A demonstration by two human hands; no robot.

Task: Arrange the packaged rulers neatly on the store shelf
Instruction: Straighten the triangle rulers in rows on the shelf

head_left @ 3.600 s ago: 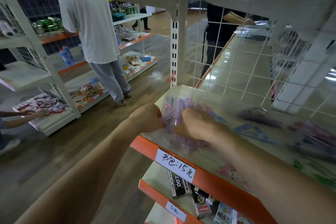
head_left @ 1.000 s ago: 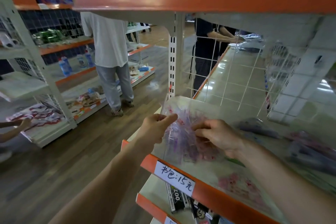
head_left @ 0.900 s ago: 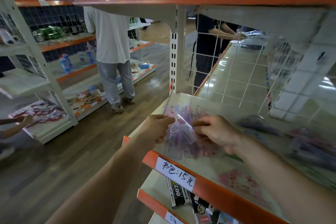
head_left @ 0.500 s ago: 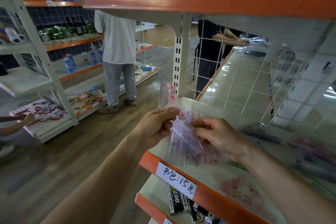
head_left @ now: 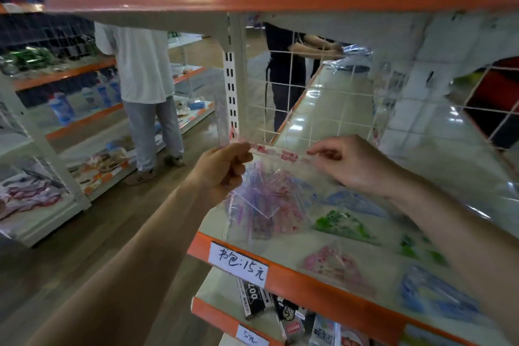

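Pinching the top strip of a clear plastic packet of pink and purple rulers (head_left: 269, 194): left hand (head_left: 222, 168) clamps its left end, right hand (head_left: 356, 163) grips the right end with thumb and fingertips. Packet hangs just above the front left corner of the cream metal shelf with orange edge (head_left: 323, 286), near a white handwritten price label (head_left: 238, 264). Green packet (head_left: 339, 223), pink packet (head_left: 334, 264) and blue packet (head_left: 432, 295) lie to the right. Behind: white wire grid (head_left: 292, 87), 2 standing people.

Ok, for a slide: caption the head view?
Left hand and right hand pinch the ruler packet by its top above the shelf.
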